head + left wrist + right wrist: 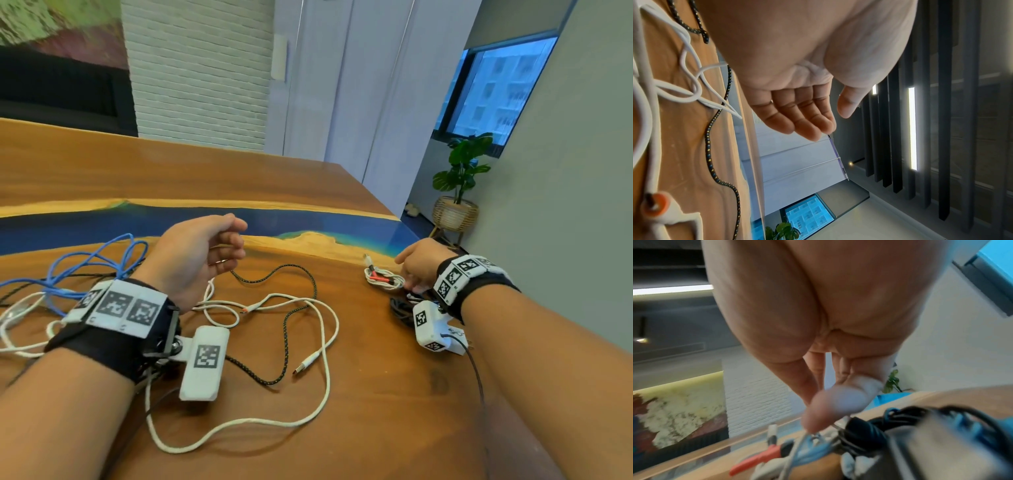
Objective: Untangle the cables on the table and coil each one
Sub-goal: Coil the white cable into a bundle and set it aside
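White cable (318, 346) loose w/ black braided cable (284, 329), frame centre, still tangled | left hand (202, 253) fingers relaxed, empty | right hand (419, 263) by coiled cable (383, 278), parked right; grip unclear.

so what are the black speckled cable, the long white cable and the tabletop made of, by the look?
Black speckled cable: seems a woven fabric sheath, matte; a braid pattern with yellow and blue flecks shows in the left wrist view.
Long white cable: looks braided too, matte, though smooth plastic is possible.
Tabletop: glossy finished wood with visible grain, and a blue band, likely resin, that mirrors the light.
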